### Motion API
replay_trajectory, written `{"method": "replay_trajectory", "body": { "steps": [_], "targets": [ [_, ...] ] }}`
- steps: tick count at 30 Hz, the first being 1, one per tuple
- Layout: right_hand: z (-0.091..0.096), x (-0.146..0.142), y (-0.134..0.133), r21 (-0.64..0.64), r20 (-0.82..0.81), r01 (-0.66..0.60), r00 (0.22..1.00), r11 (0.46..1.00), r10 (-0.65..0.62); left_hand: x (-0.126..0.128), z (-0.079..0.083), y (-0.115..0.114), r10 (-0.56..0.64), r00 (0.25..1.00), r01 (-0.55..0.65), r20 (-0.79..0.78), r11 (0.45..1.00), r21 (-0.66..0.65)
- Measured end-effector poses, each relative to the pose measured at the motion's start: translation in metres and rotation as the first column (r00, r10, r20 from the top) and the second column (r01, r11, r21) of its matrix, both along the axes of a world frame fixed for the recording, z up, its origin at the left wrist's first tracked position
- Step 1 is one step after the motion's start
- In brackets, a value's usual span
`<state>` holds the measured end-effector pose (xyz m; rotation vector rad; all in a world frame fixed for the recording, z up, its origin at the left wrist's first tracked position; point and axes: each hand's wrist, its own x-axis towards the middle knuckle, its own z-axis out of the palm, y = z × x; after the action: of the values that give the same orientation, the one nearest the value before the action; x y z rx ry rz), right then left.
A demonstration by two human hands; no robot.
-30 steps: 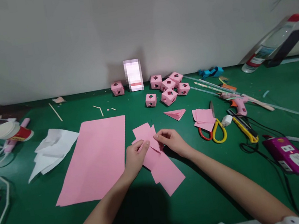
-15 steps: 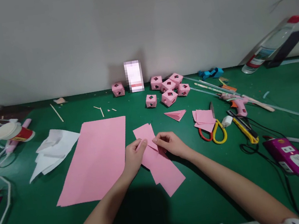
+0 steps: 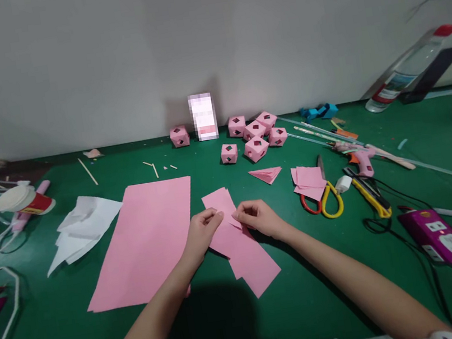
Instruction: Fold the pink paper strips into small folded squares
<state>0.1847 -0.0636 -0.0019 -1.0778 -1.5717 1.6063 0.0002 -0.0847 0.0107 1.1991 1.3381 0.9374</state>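
Several overlapping pink paper strips [image 3: 243, 257] lie on the green table in front of me. My left hand [image 3: 202, 231] is closed over their upper left part, thumb and fingers pinching pink paper. From the other side, my right hand [image 3: 258, 218] pinches the pointed corner of a pink piece with thumb and forefinger. The paper between the fingertips blends with the strips beneath, so its full outline is hard to make out. Left of my left hand lies a large stack of pink sheets [image 3: 151, 237]. A folded pink triangle [image 3: 267, 174] rests beyond my right hand.
Pink paper boxes [image 3: 257, 148] with diamond holes stand near the wall by a blurred phone-like screen [image 3: 203, 116]. To the right are small pink squares [image 3: 308, 180], scissors [image 3: 331, 202], a glue gun [image 3: 355, 156], a yellow cutter [image 3: 370, 196] and a purple power strip [image 3: 440, 236].
My left hand's fingers have shifted slightly on the paper. My right hand stays nearly in place, still pinching. The other things lie as before, apart from a slight camera shift.
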Motion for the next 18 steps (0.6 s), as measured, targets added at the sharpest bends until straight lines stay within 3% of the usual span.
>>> {"method": "replay_trajectory", "body": {
  "steps": [4, 8, 18],
  "targets": [
    [0.0005, 0.0016, -0.0005, 0.037, 0.063, -0.131, 0.990, 0.991, 0.128, -0.0054, 0.0027, 0.0056, -0.021, 0.984, 0.038, 0.176, 0.995, -0.094],
    [0.0045, 0.0010, -0.0019, 0.044, 0.129, -0.228, 0.967, 0.973, 0.221, -0.0074, -0.0006, 0.0070, -0.023, 0.984, 0.042, 0.176, 0.994, -0.102],
    [0.0034, -0.0043, -0.0041, 0.098, 0.133, -0.122, 0.985, 0.988, 0.108, -0.0003, -0.0052, 0.0042, -0.013, 0.985, 0.026, 0.170, 0.997, -0.076]
  ]
}}
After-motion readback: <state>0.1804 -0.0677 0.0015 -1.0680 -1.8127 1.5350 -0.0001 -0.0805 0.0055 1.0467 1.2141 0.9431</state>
